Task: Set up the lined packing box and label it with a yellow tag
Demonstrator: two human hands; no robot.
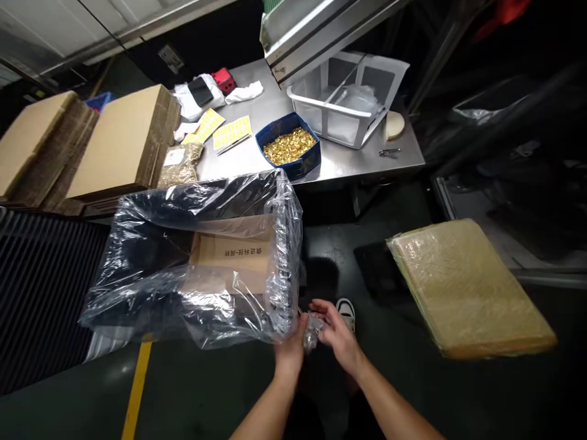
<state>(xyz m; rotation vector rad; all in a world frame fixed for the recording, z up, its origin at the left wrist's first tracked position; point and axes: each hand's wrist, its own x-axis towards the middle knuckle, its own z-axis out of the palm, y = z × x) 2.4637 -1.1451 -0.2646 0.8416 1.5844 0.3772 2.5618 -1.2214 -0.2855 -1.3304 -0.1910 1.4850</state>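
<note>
The left hand [290,349] and right hand [340,340] gripped bunched clear plastic film [312,333]; the black rectangular bin [153,247] lay forward-left, long axis crosswise, nearer the left hand.

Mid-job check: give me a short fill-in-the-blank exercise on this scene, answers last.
1. Clear plastic is bunched between the left hand and right hand, near the lower ____ corner of the black crate in the picture.
2. The printed brown panel inside the crate is made of ____.
3. The blue bin on the metal table holds small pieces coloured ____.
4. The line on the floor is ____.

Answers: right; cardboard; gold; yellow.
</note>
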